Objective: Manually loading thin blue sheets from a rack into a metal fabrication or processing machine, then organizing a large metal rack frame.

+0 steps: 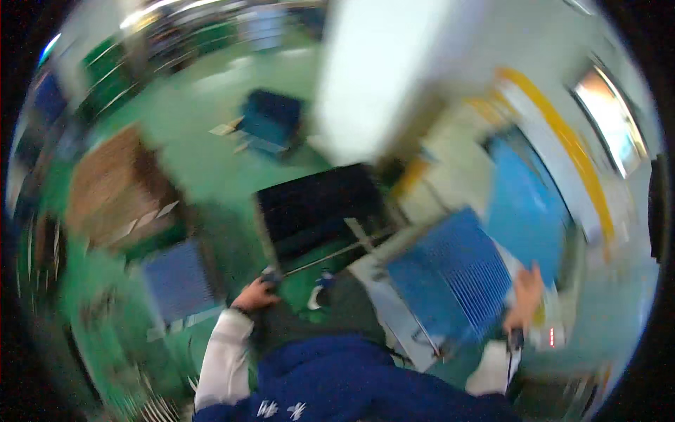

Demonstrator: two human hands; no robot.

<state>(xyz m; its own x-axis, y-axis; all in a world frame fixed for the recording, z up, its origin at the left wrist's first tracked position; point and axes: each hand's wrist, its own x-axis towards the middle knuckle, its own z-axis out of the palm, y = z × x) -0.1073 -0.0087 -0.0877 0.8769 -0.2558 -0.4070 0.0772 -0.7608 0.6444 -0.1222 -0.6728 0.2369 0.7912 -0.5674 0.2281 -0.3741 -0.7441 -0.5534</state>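
The whole picture is smeared by motion. At the near left corner of a black-topped rack (320, 211), my left hand (256, 295) is closed around a small dark piece (269, 275); I cannot tell whether that piece belongs to the rack. To the right lies a blue ribbed panel (453, 274) on a pale surface. My right hand (526, 299) is beside the panel's right edge, and its fingers are too blurred to read. Whether it touches the panel cannot be made out.
A brown stack (119, 186) stands at left, with a blue-grey crate (179, 281) nearer. Farther ahead are a dark blue bin (271, 119) and a white pillar (373, 77). A flat blue sheet (527, 207) and a yellow-edged white structure (562, 155) are at right.
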